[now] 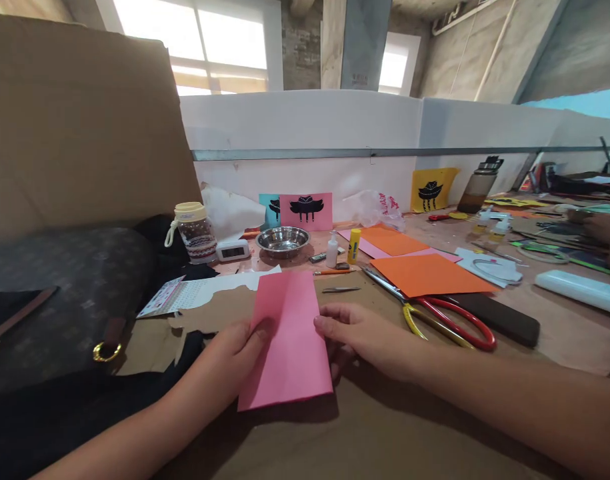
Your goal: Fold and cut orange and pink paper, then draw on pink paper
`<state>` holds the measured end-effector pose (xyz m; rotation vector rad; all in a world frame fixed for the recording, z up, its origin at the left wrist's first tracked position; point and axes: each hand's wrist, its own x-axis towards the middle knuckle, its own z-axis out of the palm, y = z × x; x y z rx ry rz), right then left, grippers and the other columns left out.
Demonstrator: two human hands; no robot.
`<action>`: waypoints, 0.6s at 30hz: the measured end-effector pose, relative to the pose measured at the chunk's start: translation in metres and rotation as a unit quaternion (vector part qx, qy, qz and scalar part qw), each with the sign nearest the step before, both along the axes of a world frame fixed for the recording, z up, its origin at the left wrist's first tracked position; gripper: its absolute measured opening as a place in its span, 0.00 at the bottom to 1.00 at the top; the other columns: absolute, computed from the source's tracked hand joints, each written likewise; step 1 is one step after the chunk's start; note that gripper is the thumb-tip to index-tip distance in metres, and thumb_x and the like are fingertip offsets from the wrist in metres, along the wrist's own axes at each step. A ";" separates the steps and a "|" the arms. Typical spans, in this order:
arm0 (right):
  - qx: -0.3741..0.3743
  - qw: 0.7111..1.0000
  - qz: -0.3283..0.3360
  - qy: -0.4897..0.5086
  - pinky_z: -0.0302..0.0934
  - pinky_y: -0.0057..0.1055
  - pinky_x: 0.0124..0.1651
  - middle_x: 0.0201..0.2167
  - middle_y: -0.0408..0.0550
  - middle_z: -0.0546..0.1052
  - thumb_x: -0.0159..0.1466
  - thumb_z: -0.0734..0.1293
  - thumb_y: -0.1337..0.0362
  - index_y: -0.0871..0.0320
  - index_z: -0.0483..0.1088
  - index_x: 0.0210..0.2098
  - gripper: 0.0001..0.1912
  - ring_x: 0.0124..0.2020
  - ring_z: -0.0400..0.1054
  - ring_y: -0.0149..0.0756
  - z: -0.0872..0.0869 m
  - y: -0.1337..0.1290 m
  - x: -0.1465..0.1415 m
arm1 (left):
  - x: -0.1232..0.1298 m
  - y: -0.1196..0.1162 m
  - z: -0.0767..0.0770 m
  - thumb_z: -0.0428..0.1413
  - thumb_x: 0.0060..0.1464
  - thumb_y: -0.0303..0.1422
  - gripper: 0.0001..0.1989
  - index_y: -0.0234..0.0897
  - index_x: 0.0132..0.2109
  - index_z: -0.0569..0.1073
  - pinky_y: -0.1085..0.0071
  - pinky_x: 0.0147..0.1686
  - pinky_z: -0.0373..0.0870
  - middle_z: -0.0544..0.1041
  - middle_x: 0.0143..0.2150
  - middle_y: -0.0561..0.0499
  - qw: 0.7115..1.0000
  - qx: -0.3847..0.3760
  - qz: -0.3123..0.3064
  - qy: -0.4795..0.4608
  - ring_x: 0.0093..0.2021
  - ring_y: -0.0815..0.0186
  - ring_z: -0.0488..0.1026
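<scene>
A pink sheet of paper (291,340), which looks folded, is held up a little above the brown cardboard on the table. My left hand (242,350) grips its left edge, thumb on top and the other fingers hidden beneath. At the right edge, my right hand (352,337) pinches the paper between thumb and fingers. Just beyond the paper lie an orange pencil (333,272) and metal tweezers (341,289). To the right of my right hand are scissors with red handles (462,323), beside a gold-handled pair (425,327).
Orange sheets (429,275) lie at right by a dark phone-like slab (499,319). Behind stand a steel bowl (283,243), glue stick (353,245), small white bottle (332,251), clock (233,251) and cup (195,233). A bag (69,293) sits left. Another person's hand (605,230) shows far right.
</scene>
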<state>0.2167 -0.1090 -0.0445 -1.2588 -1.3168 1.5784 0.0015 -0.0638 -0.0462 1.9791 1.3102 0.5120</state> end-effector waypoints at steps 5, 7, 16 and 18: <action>0.002 0.999 -0.002 -0.049 0.67 0.26 0.27 0.27 0.47 0.77 0.66 0.64 0.46 0.60 0.69 0.33 0.21 0.23 0.72 0.30 0.005 0.002 0.010 | 0.001 -0.001 0.000 0.43 0.55 0.54 0.24 0.41 0.26 0.69 0.67 0.25 0.62 0.76 0.26 0.50 1.000 -0.009 0.017 -0.008 0.26 0.58 0.70; 0.060 0.994 -0.017 -0.091 0.65 0.26 0.27 0.26 0.49 0.77 0.66 0.62 0.43 0.60 0.69 0.28 0.26 0.23 0.71 0.30 0.015 0.012 0.022 | 0.002 0.000 0.002 0.44 0.54 0.55 0.24 0.41 0.25 0.67 0.67 0.25 0.62 0.74 0.25 0.50 0.999 -0.008 0.037 -0.003 0.27 0.58 0.70; 0.281 0.737 -0.215 -0.575 0.61 0.43 0.52 0.59 0.63 0.68 0.67 0.66 0.60 0.61 0.67 0.56 0.20 0.54 0.68 0.52 0.093 0.113 0.065 | 0.004 0.000 0.006 0.42 0.52 0.55 0.24 0.42 0.23 0.65 0.67 0.25 0.61 0.71 0.24 0.51 0.999 0.001 0.036 0.003 0.26 0.59 0.69; 0.242 0.733 -0.194 -0.605 0.62 0.43 0.51 0.50 0.61 0.75 0.67 0.67 0.59 0.63 0.72 0.48 0.15 0.50 0.70 0.49 0.091 0.133 0.064 | 0.003 0.000 0.005 0.42 0.54 0.54 0.24 0.42 0.22 0.64 0.67 0.24 0.60 0.70 0.22 0.52 0.999 0.011 0.034 0.001 0.25 0.60 0.68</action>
